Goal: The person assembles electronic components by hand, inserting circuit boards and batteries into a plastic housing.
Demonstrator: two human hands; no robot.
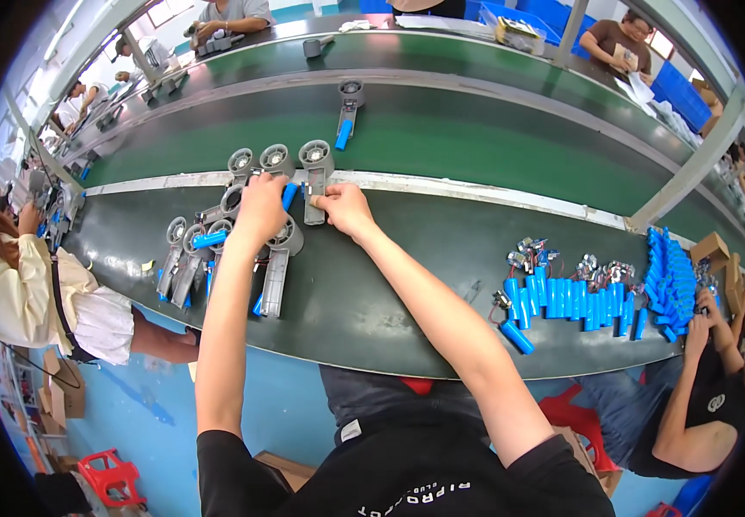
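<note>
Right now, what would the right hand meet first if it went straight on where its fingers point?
The right hand would first meet the gray round-ended housing it appears to touch. Beyond that, the blue cylinder beside the left hand seems next, though depth is unclear.

White capital letters [428, 495] run in a curving line across the black shirt [303, 495] of the person at the near side of the bench [372, 302], shown upside down and partly distorted at the lower rim of the view, with a row of smaller white characters set close alongside. A small white tag [351, 429] stands out by the same shirt's lower edge, left of the lettering and a little farther off, its face too small to read. At right, a co-worker's dark top [738, 426] carries a round white emblem [716, 402], its inner marks too fine to make out.
</note>
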